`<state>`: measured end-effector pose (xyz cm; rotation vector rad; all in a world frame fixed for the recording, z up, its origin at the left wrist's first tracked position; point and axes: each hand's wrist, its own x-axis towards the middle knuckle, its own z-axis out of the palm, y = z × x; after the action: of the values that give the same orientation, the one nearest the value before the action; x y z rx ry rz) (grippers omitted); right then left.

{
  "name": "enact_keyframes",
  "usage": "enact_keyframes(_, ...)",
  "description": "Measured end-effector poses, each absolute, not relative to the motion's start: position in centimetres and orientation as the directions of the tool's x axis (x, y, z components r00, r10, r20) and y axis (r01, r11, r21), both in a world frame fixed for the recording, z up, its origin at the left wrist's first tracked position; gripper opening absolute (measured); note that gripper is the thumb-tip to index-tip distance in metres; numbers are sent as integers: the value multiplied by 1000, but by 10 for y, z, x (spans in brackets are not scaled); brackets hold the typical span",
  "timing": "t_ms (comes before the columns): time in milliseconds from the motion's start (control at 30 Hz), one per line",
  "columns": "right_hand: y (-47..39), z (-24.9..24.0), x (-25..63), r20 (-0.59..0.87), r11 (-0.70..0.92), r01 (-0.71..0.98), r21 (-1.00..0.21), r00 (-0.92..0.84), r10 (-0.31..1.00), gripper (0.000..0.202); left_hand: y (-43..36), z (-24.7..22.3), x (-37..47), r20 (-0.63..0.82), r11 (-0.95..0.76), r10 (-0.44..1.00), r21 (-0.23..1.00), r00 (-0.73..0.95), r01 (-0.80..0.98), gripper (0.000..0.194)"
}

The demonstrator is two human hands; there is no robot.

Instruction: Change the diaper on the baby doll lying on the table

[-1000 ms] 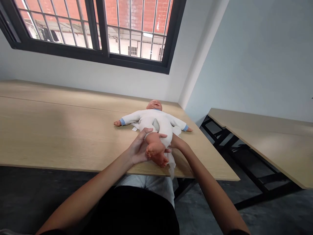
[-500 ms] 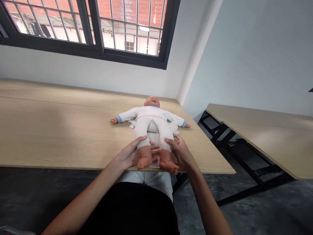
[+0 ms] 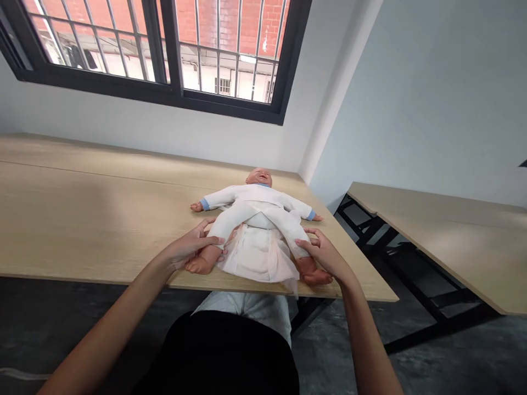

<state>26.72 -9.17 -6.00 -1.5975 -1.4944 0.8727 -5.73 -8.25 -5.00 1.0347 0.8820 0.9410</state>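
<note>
A baby doll (image 3: 263,196) in white clothes with blue cuffs lies on its back on the wooden table (image 3: 102,219), head toward the wall and arms stretched out. Its legs are spread wide. Between them a white diaper (image 3: 257,252) lies unfolded, its near end close to the table's front edge. My left hand (image 3: 195,244) is closed round the doll's lower leg on the left. Round the lower leg on the right, my right hand (image 3: 321,252) is closed too, with the thumb on top.
A barred window (image 3: 230,55) is in the wall behind the table. To the right, across a gap, stands a second wooden table (image 3: 444,236) with black metal legs. The front edge of the near table runs just before my body.
Both my hands have moved apart with the doll's legs, which were close together and are now spread. The diaper between them has come into full view. The view has shifted slightly.
</note>
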Motion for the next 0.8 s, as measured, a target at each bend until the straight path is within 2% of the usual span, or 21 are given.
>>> enact_keyframes(67,-103,-62,260,210,68,715,-696,112,971,46,-84,-54,-56,-146,229,923,952,355,-204,75)
enact_keyframes(133,-119,-66,242,450,214,874,-436,6,893,40,-85,-55,-54,-114,178,932,970,343,-163,79)
enact_keyframes(167,-128,-69,230,525,310,892,-330,-100,845,39,-85,-55,-52,-74,125,941,983,329,-135,80)
enact_keyframes(233,-143,-77,204,537,515,833,-201,-346,769,40,-83,-53,-49,37,-21,954,998,298,-59,78)
enact_keyframes(300,-150,-86,181,480,577,805,-140,-454,750,56,-77,-50,-44,133,-155,949,986,287,55,72)
enact_keyframes(367,-147,-93,166,441,556,822,-118,-459,772,63,-68,-48,-39,181,-241,934,956,307,169,65)
enact_keyframes(533,-130,-101,160,381,532,843,-78,-468,798,56,-42,-49,-29,263,-363,905,887,334,285,56)
enact_keyframes(800,-142,-88,166,496,559,828,47,-505,706,40,-28,-62,-25,299,-428,881,832,367,352,49)
